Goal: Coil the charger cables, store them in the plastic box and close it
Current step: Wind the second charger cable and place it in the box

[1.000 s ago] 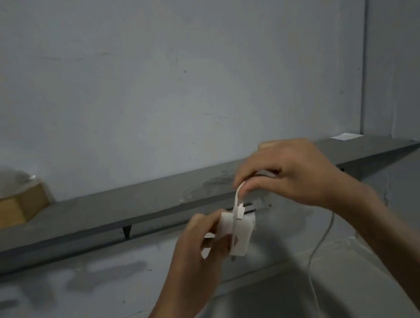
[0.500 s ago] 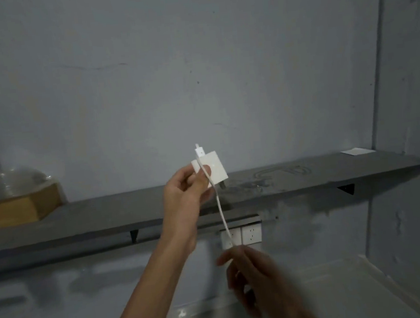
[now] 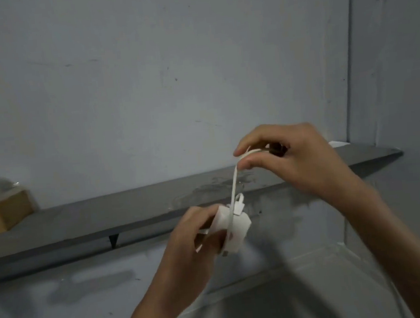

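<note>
1. Two hands are raised before a grey shelf (image 3: 106, 215). The white charger block (image 3: 237, 229) is gripped by the left hand (image 3: 191, 240), its fingers curled round the block's near side.
2. One white cable (image 3: 234, 184) is laid over the block and rises to the right hand (image 3: 291, 161), where it is pinched between thumb and forefinger, fingers clamped on it. The slack beyond the pinch is hidden.
3. Step judged in hand: winding the cable round the block. Light, even tension is advised, each turn laid beside the last, the block held steady, and no sharp bend forced at the plug.
4. No plastic box is seen; storing and closing are judged not yet done.
5. One wooden angled container (image 3: 3, 217) stands at the far left of the shelf, with something clear and blurred above it. Its contents cannot be told.
</note>
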A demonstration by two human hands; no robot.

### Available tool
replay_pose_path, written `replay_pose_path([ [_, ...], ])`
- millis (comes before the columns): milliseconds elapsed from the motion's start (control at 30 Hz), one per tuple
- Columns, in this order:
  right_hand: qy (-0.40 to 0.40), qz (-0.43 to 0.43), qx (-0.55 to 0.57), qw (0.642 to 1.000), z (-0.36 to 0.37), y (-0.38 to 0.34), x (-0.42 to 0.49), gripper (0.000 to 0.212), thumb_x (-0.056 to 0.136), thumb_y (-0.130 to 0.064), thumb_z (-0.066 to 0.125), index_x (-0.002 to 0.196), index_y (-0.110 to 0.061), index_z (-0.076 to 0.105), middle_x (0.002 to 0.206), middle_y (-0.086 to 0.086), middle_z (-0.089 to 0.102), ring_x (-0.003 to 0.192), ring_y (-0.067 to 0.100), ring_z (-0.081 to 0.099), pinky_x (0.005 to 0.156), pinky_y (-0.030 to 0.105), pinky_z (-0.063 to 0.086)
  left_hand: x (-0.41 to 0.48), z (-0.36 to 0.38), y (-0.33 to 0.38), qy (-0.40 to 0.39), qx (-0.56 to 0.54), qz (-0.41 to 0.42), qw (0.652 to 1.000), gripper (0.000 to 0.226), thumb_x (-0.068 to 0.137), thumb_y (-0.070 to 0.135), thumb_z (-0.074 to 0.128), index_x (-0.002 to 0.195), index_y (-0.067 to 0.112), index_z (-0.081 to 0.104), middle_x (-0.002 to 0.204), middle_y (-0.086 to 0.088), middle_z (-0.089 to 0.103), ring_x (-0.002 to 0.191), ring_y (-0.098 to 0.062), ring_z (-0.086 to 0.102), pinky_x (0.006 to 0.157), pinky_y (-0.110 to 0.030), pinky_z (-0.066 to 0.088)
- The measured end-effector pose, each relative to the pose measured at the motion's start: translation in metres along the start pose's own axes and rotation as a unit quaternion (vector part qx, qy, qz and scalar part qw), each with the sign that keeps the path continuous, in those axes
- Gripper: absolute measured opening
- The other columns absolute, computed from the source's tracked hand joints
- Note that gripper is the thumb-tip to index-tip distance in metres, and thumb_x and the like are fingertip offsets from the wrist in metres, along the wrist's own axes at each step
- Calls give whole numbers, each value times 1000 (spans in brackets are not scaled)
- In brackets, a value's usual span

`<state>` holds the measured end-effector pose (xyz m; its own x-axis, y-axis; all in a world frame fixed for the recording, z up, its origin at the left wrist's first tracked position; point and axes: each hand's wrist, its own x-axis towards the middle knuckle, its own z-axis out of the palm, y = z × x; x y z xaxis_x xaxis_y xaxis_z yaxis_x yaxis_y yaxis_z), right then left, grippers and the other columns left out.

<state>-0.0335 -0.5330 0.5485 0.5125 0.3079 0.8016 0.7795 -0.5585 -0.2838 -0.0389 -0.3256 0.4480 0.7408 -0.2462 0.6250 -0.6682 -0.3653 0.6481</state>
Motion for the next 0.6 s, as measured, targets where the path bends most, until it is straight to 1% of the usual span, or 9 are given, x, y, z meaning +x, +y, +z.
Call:
replay_pose_path([
  [67,-21,41,49,998,8,14,12,10,74,-30,77,83,-26,73,78,-4,73,65,26,61,60,34,47,-5,-3,23,-10,-32,40,999,28,83,11,60,107,23,69,92,3,63,83,-15,64,71,-17,48],
  [100,-39,60,94,993,15,21,11,8,75,-27,76,82,-24,73,78,-1,73,67,28,63,61,36,49,-4,-6,30,-6,-60,46,997,30,82,9,61,107,23,69,95,1,65,84,-16,65,73,-20,51],
  [167,-62,111,201,971,36,30,-1,7,83,-18,68,81,-13,72,64,-4,70,54,13,61,52,24,47,2,-10,35,18,-127,28,991,32,80,10,63,105,28,71,100,-2,67,90,-19,67,76,-29,54],
  [267,-56,232,309,920,78,35,-39,26,97,-13,50,85,6,62,45,-8,55,36,3,37,38,18,27,13,-8,31,77,-159,-18,984,27,83,9,66,105,25,71,104,0,72,95,-12,68,78,-24,52],
  [333,-51,283,365,885,105,28,-65,27,98,-18,47,80,-2,61,46,-4,50,34,7,33,35,15,23,23,-5,27,100,-197,-48,974,21,91,6,61,109,12,67,101,-3,72,91,-8,68,76,-18,52],
  [400,-58,306,388,867,123,15,-85,25,96,-22,48,77,-12,60,42,-2,46,30,10,30,34,14,21,36,-5,19,129,-253,-92,954,20,94,10,58,112,7,65,99,-7,71,92,-14,68,79,-26,57],
  [467,-89,311,373,870,129,-1,-101,23,98,-17,47,80,-11,60,42,-1,48,29,11,32,34,17,22,51,-7,10,155,-301,-139,930,21,95,13,57,115,6,63,102,-7,72,92,-19,71,81,-37,60],
  [500,-104,306,354,877,128,-7,-108,20,98,-16,47,83,-11,59,45,0,51,30,10,35,34,18,25,56,-7,6,165,-301,-153,927,22,96,14,56,115,6,63,103,-7,71,90,-18,72,79,-37,61],
  [600,-132,280,289,906,109,-19,-113,10,96,-20,52,90,-21,60,52,0,60,36,7,45,38,19,35,62,2,-11,171,-207,-175,947,21,97,16,55,115,9,63,103,-5,69,87,-17,72,75,-31,62],
])
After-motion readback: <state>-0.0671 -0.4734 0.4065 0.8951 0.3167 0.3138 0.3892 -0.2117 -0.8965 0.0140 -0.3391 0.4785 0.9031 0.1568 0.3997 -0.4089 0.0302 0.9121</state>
